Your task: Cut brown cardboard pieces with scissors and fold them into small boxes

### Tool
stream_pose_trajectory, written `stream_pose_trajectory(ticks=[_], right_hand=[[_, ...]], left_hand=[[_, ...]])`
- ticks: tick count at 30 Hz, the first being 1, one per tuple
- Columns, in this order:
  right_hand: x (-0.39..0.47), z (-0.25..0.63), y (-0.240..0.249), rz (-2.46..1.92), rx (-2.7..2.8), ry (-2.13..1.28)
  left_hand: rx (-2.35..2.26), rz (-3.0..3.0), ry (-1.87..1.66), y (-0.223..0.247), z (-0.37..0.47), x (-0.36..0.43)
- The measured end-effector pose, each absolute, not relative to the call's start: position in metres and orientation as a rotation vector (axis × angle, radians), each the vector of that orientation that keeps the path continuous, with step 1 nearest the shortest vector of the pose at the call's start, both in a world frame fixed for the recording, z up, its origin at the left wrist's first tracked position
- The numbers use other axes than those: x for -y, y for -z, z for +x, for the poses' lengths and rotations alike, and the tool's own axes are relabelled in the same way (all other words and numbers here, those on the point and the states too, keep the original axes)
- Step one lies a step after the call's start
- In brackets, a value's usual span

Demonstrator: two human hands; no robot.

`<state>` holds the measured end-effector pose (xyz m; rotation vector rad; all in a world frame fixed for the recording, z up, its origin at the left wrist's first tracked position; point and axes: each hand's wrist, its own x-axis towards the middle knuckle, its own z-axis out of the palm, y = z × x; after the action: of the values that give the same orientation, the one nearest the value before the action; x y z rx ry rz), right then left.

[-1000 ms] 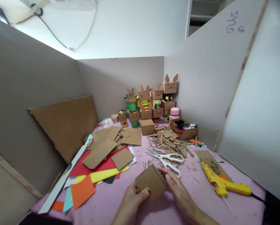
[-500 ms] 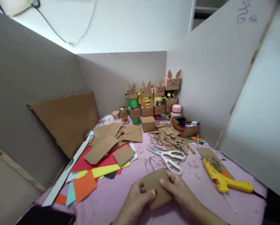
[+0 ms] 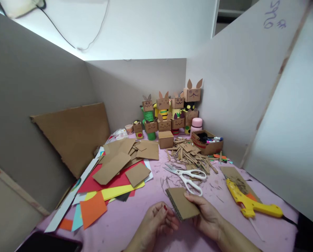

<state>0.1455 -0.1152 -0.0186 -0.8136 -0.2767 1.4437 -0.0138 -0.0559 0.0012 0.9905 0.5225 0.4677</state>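
A small stack of square cardboard pieces (image 3: 184, 203) is held in my right hand (image 3: 207, 215), thumb on top and the other fingers underneath. Its layered, corrugated edges face left. Just left of the stack, my left hand (image 3: 158, 222) is off it, its fingers loosely curled and slightly apart, with nothing seen in them. Beyond the stack lie white-handled scissors (image 3: 190, 175), blades pointing left, touching or nearly touching the cardboard's far corner; I cannot tell which.
Cardboard sheets (image 3: 111, 168) and coloured paper (image 3: 93, 210) spread at left. Cardboard scraps (image 3: 190, 154) pile behind the scissors. A yellow glue gun (image 3: 250, 203) lies at right. Cardboard animal figures (image 3: 164, 122), a closed box (image 3: 166, 139) and a pen box (image 3: 207, 141) stand at the back.
My left hand has let go of the cardboard stack and moved slightly down. My right hand has turned the stack and moved it right, showing its layered edge.
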Motion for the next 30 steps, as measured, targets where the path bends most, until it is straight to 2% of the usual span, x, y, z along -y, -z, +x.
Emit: stream_pose_trajectory(ticks=[7, 14, 24, 30], right_hand=[[0.124, 0.133, 0.01, -0.794, 0.576, -1.316], [0.133, 0.127, 0.01, -1.082, 1.032, -0.964], [0.13, 0.13, 0.005, -1.14, 0.842, -0.93], [0.125, 0.131, 0.01, -1.182, 0.817, -0.959]], left_hand=[[-0.448, 0.949, -0.575, 0.003, -0.012, 0.053], [-0.526, 1.19, -0.558, 0.017, -0.014, 0.044], [-0.504, 0.937, -0.656, -0.008, -0.01, 0.055], [-0.65, 0.806, -0.669, -0.002, -0.013, 0.044]])
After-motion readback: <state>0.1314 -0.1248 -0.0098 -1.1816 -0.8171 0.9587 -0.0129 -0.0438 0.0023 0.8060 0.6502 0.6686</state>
